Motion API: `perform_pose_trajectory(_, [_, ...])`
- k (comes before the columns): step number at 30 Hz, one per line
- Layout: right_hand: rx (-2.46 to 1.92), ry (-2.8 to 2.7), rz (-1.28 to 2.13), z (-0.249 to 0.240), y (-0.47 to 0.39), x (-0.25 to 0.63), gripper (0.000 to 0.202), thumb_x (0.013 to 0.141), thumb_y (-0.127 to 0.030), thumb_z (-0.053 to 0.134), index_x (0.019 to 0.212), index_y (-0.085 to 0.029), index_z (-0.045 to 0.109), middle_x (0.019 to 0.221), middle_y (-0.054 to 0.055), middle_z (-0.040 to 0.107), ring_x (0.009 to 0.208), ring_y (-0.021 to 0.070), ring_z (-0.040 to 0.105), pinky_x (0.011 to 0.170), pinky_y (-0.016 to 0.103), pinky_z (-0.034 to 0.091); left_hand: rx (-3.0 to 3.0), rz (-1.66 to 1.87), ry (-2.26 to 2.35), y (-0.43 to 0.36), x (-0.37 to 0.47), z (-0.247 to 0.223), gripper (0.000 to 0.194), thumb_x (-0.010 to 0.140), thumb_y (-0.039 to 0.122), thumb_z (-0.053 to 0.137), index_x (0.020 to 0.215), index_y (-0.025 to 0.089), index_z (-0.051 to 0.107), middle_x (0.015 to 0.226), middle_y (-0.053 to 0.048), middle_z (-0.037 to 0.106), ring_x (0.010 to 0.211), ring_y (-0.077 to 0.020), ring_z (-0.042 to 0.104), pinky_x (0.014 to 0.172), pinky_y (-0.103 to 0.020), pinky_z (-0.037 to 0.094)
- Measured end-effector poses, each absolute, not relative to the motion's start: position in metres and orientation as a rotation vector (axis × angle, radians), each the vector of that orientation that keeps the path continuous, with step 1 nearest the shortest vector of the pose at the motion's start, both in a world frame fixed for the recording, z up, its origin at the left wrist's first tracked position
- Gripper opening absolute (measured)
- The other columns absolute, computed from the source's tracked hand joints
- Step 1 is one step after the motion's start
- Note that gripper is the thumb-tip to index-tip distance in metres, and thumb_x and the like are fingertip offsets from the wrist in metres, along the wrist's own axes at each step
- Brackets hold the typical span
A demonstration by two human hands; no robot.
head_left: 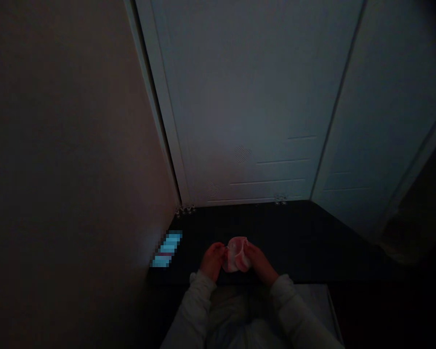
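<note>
In dim light, both my hands hold a small pink-and-white piece of soft fabric (234,259) just above the near part of a dark tabletop (294,242). My left hand (214,258) pinches its left edge, with the fingers curled. At the right edge, my right hand (258,259) grips it with the fingers closed. The fabric bulges between the hands like a small pouch; its exact kind cannot be made out. Light, loose sleeves cover both forearms.
A lit, pixelated screen (167,249) leans at the table's left side by the wall (76,145). Several small shiny objects (185,210) stand at the back left corner, and a few more (280,199) at the back edge. White panels (247,97) rise behind the table.
</note>
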State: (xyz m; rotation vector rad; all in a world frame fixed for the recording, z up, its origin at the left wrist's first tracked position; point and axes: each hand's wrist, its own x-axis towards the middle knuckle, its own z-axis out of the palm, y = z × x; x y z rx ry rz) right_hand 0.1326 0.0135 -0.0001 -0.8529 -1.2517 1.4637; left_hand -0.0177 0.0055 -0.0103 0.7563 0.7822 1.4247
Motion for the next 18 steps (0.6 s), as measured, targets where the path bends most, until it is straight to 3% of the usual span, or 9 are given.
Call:
perform_pose_trajectory(5, [-0.891,-1.354,1.388,0.0001,0.0140,0.1326,0.040,0.066,-0.046,0.052,0.089,-0.014,0.057,0.075,0.004,0.061,0.066,0.0166,0.053,0.059,0.027,0.041,0.838,1.424,0.804,0.0071,-0.0154,-0.0133,0.026,0.054,0.023,0.068,0.072,0.014,0.051,0.064,0.001,0.053,0.057,-0.0092,0.050,0.056,-0.022,0.038])
perform_pose_trajectory(12, [-0.909,-1.378,1.330,-0.0030,0.0172,0.1335,0.039,0.066,-0.042,0.053,0.092,-0.014,0.056,0.079,0.005,0.060,0.069,0.0168,0.053,0.060,0.026,0.041,0.960,1.406,0.902,0.0057,-0.0167,-0.0134,0.028,0.049,0.026,0.070,0.066,0.014,0.051,0.061,0.002,0.052,0.056,-0.0093,0.049,0.054,-0.021,0.036])
perform_pose_trajectory(18, [-0.954,-1.361,1.268,-0.0080,0.0199,0.1321,0.031,0.065,-0.041,0.054,0.082,-0.015,0.055,0.071,0.002,0.057,0.064,0.0151,0.051,0.055,0.025,0.040,0.966,1.381,0.898,0.0061,-0.0177,-0.0138,0.028,0.051,0.027,0.069,0.065,0.014,0.050,0.059,0.002,0.052,0.054,-0.0090,0.048,0.051,-0.020,0.035])
